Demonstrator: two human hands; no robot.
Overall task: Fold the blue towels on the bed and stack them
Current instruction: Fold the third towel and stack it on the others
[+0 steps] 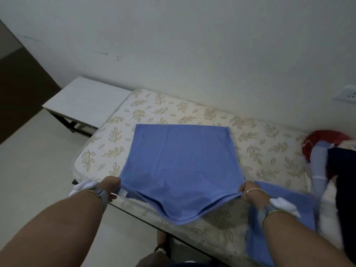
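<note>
Blue towel [181, 160] spread on the bed [260, 149], your left hand [110, 186] and right hand [248, 190] each pinching a near corner, second blue towel [285, 214] beneath your right wrist, two towels counted

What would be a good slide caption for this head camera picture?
Both hands, left hand and right hand, pinch the near corners of a blue towel spread on the leaf-patterned bed.

The wide blue cloth towel [179, 160] lies in the middle of the leaf-print mattress [260, 151]. A second blue towel [285, 209] lies to its right. The low white table [84, 101] stands left of the mattress, and a pile of red and dark clothes [331, 151] lies at the right end.
</note>
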